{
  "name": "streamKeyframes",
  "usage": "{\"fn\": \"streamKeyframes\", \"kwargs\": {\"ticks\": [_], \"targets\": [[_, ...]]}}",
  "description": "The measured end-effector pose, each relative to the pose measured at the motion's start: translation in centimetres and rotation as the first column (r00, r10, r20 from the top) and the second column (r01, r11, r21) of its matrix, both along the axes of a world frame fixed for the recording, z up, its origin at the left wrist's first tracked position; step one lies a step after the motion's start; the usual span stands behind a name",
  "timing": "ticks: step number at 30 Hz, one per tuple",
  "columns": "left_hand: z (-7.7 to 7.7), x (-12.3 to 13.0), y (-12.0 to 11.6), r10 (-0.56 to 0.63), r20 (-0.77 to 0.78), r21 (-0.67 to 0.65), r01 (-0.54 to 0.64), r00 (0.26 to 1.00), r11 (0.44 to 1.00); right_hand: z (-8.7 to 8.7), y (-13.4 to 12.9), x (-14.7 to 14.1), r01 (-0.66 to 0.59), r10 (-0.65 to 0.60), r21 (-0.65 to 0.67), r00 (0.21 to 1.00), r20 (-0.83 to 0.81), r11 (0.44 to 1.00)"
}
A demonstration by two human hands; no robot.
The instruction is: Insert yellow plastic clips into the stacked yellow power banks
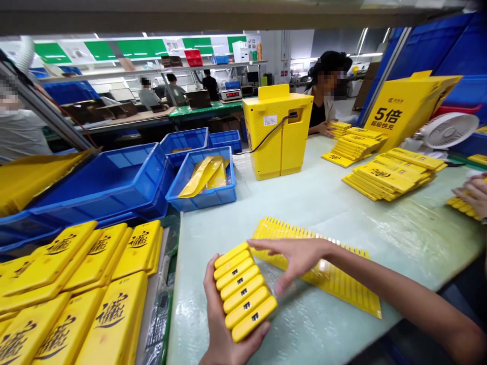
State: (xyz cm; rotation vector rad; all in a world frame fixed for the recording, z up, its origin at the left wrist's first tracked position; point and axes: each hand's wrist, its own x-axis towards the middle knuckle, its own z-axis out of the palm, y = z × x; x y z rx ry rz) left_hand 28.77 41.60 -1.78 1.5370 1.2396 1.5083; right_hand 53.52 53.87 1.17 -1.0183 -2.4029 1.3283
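Note:
My left hand [222, 332] grips a stack of yellow power banks [245, 291], thumb on one side and fingers on the other. Their narrow ends face me, and small dark ports show on several of them. Above the table, my right hand [302, 256] is open with its thumb spread from its fingers. Its fingertips reach the upper corner of the stack; whether they touch it I cannot tell. Beneath the right wrist lies a sheet of yellow strips [348, 286], flat on the pale tabletop [213, 238].
Piled yellow power banks [114, 309] fill the left side. Blue bins [205, 203] stand behind, one holding yellow pieces. A yellow cabinet [266, 137] with a cable stands at the back. More stacks [388, 175], a white fan [451, 129] and co-workers' hands [475, 195] are at right.

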Motion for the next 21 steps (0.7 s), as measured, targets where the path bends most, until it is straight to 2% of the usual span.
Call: {"fn": "streamKeyframes", "kwargs": {"ticks": [2,4,6,10,13,18,21], "targets": [[0.1,-0.4,-0.1,0.019,-0.043,-0.001,-0.019,0.999,1.0,-1.0,-1.4,-0.2,-0.048,0.047,0.036,0.999,0.016,0.998],[0.2,-0.8,-0.1,0.021,-0.074,0.002,-0.021,0.997,1.0,-1.7,-1.7,-1.1,0.036,-0.053,0.153,0.993,0.103,0.988],[0.1,-1.2,-0.2,0.026,-0.093,0.011,-0.025,0.995,1.0,-2.0,-1.2,-2.4,0.067,-0.123,0.282,0.975,0.186,0.957],[-0.1,-1.9,-0.3,0.045,-0.101,0.017,-0.043,0.994,0.999,-2.2,-0.8,-3.9,-0.02,-0.129,0.44,0.944,0.304,0.898],[-0.4,-3.0,-0.2,0.031,-0.12,0.016,-0.03,0.992,0.999,-2.4,-2.0,-3.1,-0.065,-0.081,0.46,0.953,0.291,0.886],[-0.7,-5.4,0.3,-0.126,-0.233,0.055,0.143,0.964,0.988,-2.2,-4.3,-0.9,-0.137,0.022,0.39,0.959,0.284,0.911],[-0.7,-6.0,0.4,-0.135,-0.238,0.051,0.151,0.962,0.987,-2.6,-5.2,-0.6,-0.147,0.046,0.377,0.963,0.264,0.915]]}}
